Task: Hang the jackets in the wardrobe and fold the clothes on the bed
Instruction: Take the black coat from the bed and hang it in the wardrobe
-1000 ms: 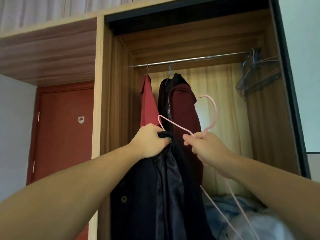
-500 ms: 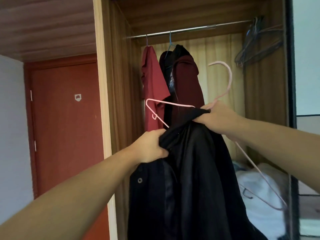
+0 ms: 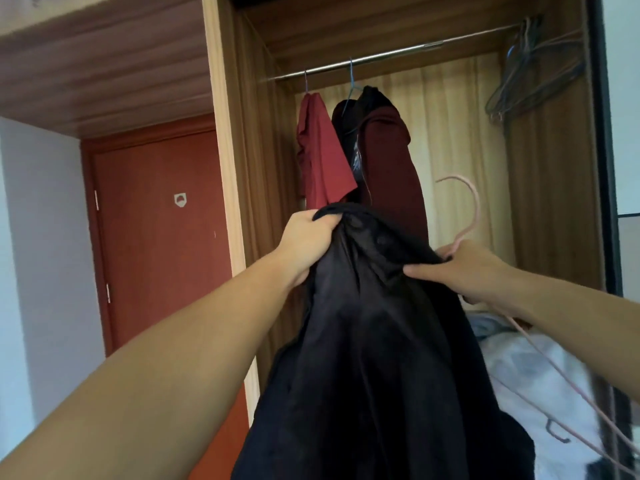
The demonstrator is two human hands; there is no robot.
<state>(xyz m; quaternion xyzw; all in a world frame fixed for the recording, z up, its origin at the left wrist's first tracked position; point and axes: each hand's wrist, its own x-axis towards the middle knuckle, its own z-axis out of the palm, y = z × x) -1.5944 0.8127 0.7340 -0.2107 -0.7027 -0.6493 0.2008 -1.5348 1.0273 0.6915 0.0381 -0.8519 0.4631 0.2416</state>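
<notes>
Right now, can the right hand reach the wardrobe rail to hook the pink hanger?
Probably yes: the rail is bare right of the maroon jacket, above the right hand gripping the pink hanger.

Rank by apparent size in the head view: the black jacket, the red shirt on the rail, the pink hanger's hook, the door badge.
1. black jacket, though nearness to the camera inflates it
2. red shirt
3. pink hanger's hook
4. door badge

Jacket [image 3: 374, 341] before wardrobe [image 3: 554, 202]; door [image 3: 156, 237] left; hangers [image 3: 530, 81] on rail [image 3: 398, 57]
</notes>
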